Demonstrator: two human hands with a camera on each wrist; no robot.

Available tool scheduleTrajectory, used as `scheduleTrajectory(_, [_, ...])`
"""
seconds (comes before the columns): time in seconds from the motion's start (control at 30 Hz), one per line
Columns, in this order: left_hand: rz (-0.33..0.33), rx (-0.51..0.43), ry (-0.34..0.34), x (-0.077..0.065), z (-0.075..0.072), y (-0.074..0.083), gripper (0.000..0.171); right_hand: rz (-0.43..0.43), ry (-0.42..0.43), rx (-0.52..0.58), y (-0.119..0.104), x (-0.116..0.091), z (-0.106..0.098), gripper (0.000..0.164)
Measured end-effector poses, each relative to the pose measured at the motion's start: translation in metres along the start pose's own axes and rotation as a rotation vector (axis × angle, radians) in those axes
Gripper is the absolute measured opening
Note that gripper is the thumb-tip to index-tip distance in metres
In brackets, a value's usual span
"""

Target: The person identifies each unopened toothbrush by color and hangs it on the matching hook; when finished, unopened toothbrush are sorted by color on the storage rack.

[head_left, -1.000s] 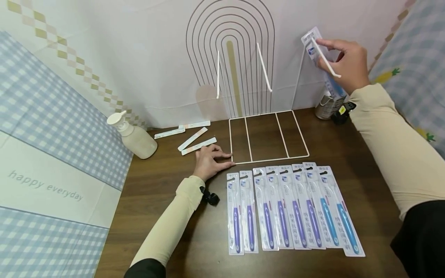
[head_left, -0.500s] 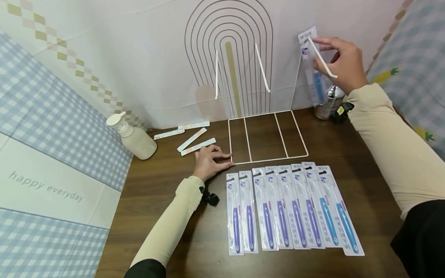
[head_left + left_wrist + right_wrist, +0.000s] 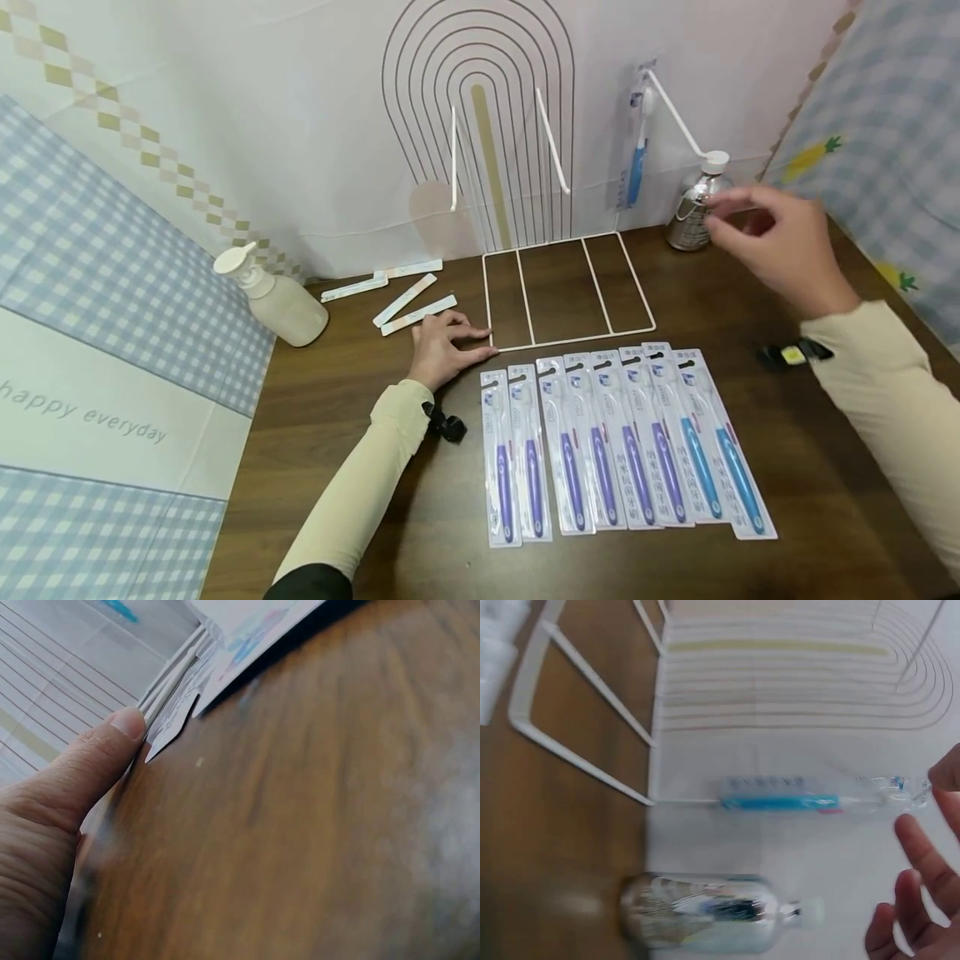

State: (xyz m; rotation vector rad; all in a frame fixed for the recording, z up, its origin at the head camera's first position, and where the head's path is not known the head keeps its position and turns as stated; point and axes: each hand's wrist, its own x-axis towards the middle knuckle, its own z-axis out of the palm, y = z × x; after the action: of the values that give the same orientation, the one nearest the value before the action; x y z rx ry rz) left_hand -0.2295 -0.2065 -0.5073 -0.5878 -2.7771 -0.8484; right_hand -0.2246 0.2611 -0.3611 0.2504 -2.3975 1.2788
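Observation:
A white wire display rack (image 3: pixel 570 340) stands on the table with three upright prongs, its base frame flat on the wood. My left hand (image 3: pixel 442 346) rests on the table and holds the base's front-left corner between thumb and forefinger; in the left wrist view the thumb (image 3: pixel 97 754) presses the wire. On the right prong (image 3: pixel 675 112) hangs a packaged toothbrush (image 3: pixel 636 167) with a blue handle, upright against the backdrop. My right hand (image 3: pixel 780 242) is off to its right, holding nothing, fingers loosely bent. Several packaged toothbrushes (image 3: pixel 607 458), purple and blue, lie in a row before the rack.
A silver bottle with a white cap (image 3: pixel 690 217) stands right of the rack, close to the right hand. Several slim white sachets (image 3: pixel 405 300) lie left of the base. A cream pump bottle (image 3: pixel 288 308) stands farther left. The other two prongs (image 3: pixel 553 142) bear nothing.
My right hand has let go of the blue-handled toothbrush, which now hangs on the right prong, and has drawn back down and to the right. The left hand stays put.

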Motion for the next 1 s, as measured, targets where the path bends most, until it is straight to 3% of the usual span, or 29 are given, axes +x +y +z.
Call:
scheduleTrajectory(0.27, [0.007, -0.006, 0.005, 0.001, 0.000, 0.000, 0.035, 0.016, -0.230, -0.299, 0.029, -0.084, -0.002, 0.020])
scheduleTrajectory(0.5, [0.007, -0.008, 0.016, 0.001, 0.001, -0.001, 0.034, 0.088, -0.370, -0.403, 0.043, -0.135, 0.005, 0.023])
scheduleTrajectory(0.83, [-0.002, -0.016, 0.012, 0.001, 0.000, -0.002, 0.035, 0.170, -0.456, -0.472, 0.043, -0.153, 0.018, 0.058])
scheduleTrajectory(1.0, [-0.010, -0.012, 0.002, 0.000, -0.001, -0.001, 0.034, 0.148, -0.415, -0.449, 0.044, -0.159, 0.022, 0.058])
